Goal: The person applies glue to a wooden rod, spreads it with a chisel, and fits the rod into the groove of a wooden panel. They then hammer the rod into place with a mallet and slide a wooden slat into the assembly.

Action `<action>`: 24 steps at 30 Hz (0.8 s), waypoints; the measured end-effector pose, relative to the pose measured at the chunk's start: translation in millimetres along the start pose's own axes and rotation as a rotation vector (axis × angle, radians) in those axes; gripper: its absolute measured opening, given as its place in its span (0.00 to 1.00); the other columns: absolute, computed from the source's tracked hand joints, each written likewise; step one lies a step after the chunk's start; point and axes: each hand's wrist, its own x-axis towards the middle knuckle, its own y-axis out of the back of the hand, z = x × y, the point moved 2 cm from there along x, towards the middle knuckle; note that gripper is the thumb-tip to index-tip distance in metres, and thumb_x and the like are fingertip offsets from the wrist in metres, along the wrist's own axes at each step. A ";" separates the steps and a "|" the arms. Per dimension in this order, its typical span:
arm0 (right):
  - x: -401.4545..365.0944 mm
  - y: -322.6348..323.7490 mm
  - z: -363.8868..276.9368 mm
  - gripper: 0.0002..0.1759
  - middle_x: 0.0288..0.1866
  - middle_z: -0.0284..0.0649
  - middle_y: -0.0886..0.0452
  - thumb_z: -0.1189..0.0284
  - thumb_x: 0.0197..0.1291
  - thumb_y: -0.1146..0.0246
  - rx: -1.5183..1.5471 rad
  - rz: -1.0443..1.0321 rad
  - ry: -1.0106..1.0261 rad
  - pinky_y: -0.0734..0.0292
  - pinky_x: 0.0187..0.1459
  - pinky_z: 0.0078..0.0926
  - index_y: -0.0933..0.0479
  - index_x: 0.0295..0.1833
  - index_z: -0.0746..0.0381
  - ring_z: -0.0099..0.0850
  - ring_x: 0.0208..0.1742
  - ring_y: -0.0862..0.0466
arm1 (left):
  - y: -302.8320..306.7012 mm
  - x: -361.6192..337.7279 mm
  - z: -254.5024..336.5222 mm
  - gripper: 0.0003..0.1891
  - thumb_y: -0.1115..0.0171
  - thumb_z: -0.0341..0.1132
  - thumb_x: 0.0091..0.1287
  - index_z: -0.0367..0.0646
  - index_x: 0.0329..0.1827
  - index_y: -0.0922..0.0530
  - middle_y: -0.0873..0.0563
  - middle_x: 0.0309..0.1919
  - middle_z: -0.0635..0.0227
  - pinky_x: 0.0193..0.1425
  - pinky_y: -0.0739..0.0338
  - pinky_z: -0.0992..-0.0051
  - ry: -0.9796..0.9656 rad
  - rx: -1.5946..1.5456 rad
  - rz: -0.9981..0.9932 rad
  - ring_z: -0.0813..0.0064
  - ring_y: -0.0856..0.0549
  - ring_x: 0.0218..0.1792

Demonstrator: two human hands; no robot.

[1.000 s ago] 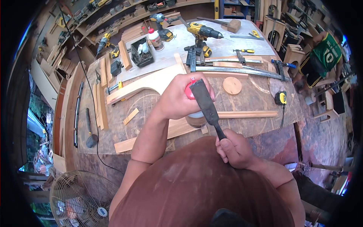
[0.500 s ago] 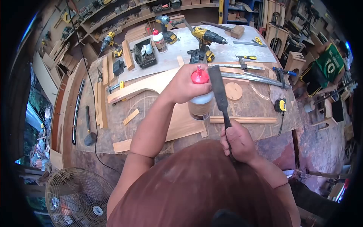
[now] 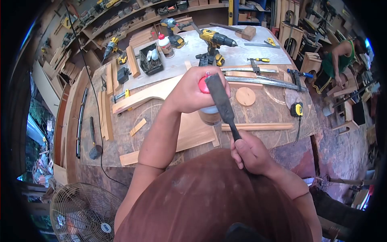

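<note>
My left hand (image 3: 186,92) is wrapped round the top of a glue bottle (image 3: 209,117) with a red cap (image 3: 204,85). The bottle stands upright over the middle of the workbench. In my right hand (image 3: 254,154) is a dark, wide-bladed chisel (image 3: 221,100), gripped by its handle near my apron. Its blade points up and to the left, and the broad end overlaps the red cap and the fingers of my left hand. Part of the cap is hidden behind the blade. A pale wooden board (image 3: 189,131) lies beneath my left forearm.
Cordless drills (image 3: 215,40), a second glue bottle (image 3: 165,46) and a black bin (image 3: 151,60) stand at the back of the bench. Clamps (image 3: 262,82), a wooden disc (image 3: 246,97) and a tape measure (image 3: 296,109) lie right. A fan (image 3: 82,211) is lower left; a person (image 3: 342,60) works far right.
The chisel blade has swung left, from beside the bottle to across its red cap. My left hand keeps its hold. The person at far right has bent forward with an arm lowered.
</note>
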 end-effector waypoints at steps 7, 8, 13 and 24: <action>-4.8 -4.9 5.2 0.17 0.22 0.30 0.29 0.60 0.78 0.52 0.010 -0.054 0.032 0.32 0.25 0.18 0.31 0.46 0.64 0.17 0.20 0.29 | -2.7 -0.6 11.3 0.11 0.26 0.29 0.58 0.38 0.31 0.24 0.13 0.31 0.60 0.44 0.20 0.70 -0.058 -0.021 -0.006 0.72 0.15 0.36; -5.1 -5.2 4.8 0.17 0.22 0.30 0.29 0.60 0.78 0.52 -0.001 -0.050 0.045 0.32 0.25 0.19 0.31 0.46 0.64 0.17 0.20 0.29 | -3.5 -0.6 13.2 0.11 0.26 0.29 0.58 0.38 0.30 0.24 0.13 0.31 0.60 0.44 0.19 0.70 -0.060 -0.033 -0.001 0.71 0.15 0.35; -9.1 -4.2 1.5 0.16 0.22 0.30 0.29 0.61 0.78 0.52 -0.030 -0.004 0.074 0.32 0.25 0.19 0.31 0.45 0.64 0.17 0.20 0.29 | -8.2 -2.2 20.3 0.11 0.26 0.28 0.57 0.38 0.30 0.24 0.13 0.30 0.60 0.43 0.19 0.70 -0.085 0.041 -0.036 0.71 0.15 0.35; -12.3 -6.1 8.3 0.17 0.22 0.29 0.28 0.60 0.78 0.52 -0.054 -0.044 0.113 0.32 0.25 0.19 0.31 0.44 0.64 0.18 0.21 0.29 | -11.3 -5.0 22.3 0.11 0.26 0.27 0.57 0.39 0.29 0.24 0.14 0.30 0.61 0.42 0.20 0.70 -0.091 -0.004 -0.059 0.71 0.15 0.35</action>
